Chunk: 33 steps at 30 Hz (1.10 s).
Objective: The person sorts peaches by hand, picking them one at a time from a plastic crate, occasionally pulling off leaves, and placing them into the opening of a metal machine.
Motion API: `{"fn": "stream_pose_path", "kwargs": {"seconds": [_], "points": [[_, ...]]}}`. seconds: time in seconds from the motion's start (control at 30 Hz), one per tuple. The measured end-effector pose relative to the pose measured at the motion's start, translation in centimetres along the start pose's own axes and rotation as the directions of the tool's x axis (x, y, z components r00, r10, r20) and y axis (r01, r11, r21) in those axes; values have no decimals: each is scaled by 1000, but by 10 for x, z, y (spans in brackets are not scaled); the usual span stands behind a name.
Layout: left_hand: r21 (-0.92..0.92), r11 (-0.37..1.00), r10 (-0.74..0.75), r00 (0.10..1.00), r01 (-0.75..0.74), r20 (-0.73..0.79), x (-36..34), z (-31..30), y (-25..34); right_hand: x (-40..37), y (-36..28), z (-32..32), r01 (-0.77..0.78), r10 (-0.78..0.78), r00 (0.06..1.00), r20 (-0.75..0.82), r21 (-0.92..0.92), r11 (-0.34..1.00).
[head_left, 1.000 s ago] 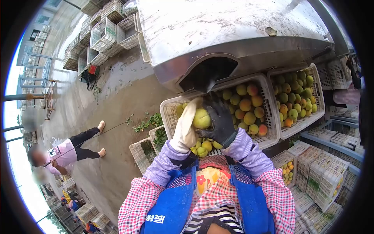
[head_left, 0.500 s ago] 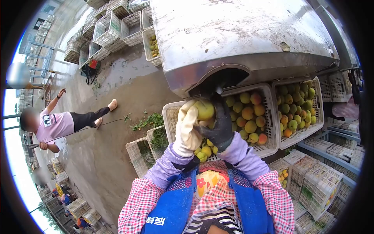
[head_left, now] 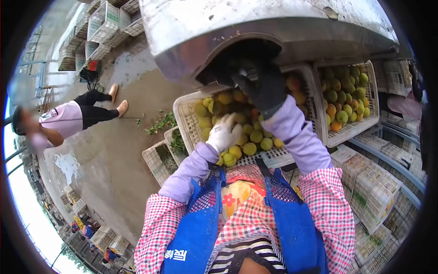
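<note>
My left hand, in a white glove, rests low over the fruit in a white plastic crate, its fingers bent against yellow-green fruit. My right hand, in a black glove, reaches up to the dark opening of a metal machine. Shadow and the glove hide what, if anything, its fingers hold. The crate stands just below that opening. More green and orange fruit fills a second white crate to the right.
The metal machine spans the top. A person in a pink shirt walks at the left on wet ground. Stacked crates stand upper left, others at the right. Leafy stems lie beside the crate.
My hands have parted; the green fruit is no longer between them. My left hand has dropped to the fruit, and my right has moved up to the opening. The view has shifted, and the walking person has moved.
</note>
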<state>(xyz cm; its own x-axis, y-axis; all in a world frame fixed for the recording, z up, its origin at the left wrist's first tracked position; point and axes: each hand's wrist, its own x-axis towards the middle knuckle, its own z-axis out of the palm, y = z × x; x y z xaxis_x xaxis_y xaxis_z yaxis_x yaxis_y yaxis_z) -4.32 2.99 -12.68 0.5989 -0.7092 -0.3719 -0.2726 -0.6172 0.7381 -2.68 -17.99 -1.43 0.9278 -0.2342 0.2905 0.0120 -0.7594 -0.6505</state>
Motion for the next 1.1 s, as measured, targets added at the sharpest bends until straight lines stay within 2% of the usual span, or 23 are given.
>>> {"fn": "stream_pose_path", "kwargs": {"seconds": [0.03,0.07,0.1,0.13,0.17,0.2,0.3,0.33,0.43,0.47,0.53,0.57,0.63,0.67,0.73,0.77,0.83,0.87,0.9,0.97,1.0,1.03,1.1], "points": [[130,991,-63,985,42,159,-1,23,-16,-18,11,-3,48,-46,997,54,-42,998],[206,978,-38,962,-20,272,-1,41,-24,-51,39,17,114,-80,972,219,-147,983],[276,957,-21,927,-90,375,3,55,-29,-70,54,40,-103,227,807,544,-249,963],[333,934,-25,906,-130,423,6,72,-37,-90,69,63,-163,482,459,746,-463,871],[386,907,-33,881,-172,471,7,87,-45,-110,79,75,-100,524,281,804,-519,849],[434,874,-46,853,-218,520,6,96,-49,-124,81,84,-58,508,280,815,-513,856],[367,930,-294,643,21,708,28,58,-12,-143,82,106,67,474,269,838,-507,859],[366,930,-310,625,42,717,32,54,-9,-145,81,109,97,466,261,846,-503,859],[433,901,-336,657,16,675,24,59,13,-152,90,99,85,448,250,859,-480,873],[450,892,-321,654,-34,686,24,57,18,-155,94,87,46,430,263,864,-456,889],[472,881,-364,631,-4,685,29,53,31,-163,106,62,-88,391,340,855,-385,919],[483,876,-384,620,10,684,33,53,35,-167,113,48,-181,360,392,847,-313,932],[412,910,-298,610,-51,734,36,56,23,-175,123,22,-373,289,516,807,-92,923],[378,922,-256,606,-80,753,39,61,17,-176,123,12,-472,239,577,781,79,878],[263,965,-215,548,-10,808,44,72,8,-172,116,-1,-590,153,681,716,412,694],[210,977,-195,520,30,832,42,77,3,-167,106,-5,-608,171,715,678,480,633],[-207,930,-43,647,305,761,26,71,-9,-161,85,-11,-617,219,770,599,613,494],[-404,835,6,728,373,686,18,58,-10,-154,70,-19,-666,281,742,609,622,411],[-588,703,35,806,400,591,12,43,-11,-148,59,-24,-661,287,751,595,674,331],[-881,387,44,949,271,311,-3,10,-18,-135,40,-29,-629,297,766,570,760,163],[-876,285,-88,921,389,381,-14,-24,11,-126,27,-29,-607,283,779,560,786,114],[-910,340,-71,971,239,228,-26,-47,43,-120,17,-24,-598,271,791,549,786,153],[-838,540,-59,997,73,48,-36,-73,74,-110,-1,-12,-578,247,813,527,782,232]]}}
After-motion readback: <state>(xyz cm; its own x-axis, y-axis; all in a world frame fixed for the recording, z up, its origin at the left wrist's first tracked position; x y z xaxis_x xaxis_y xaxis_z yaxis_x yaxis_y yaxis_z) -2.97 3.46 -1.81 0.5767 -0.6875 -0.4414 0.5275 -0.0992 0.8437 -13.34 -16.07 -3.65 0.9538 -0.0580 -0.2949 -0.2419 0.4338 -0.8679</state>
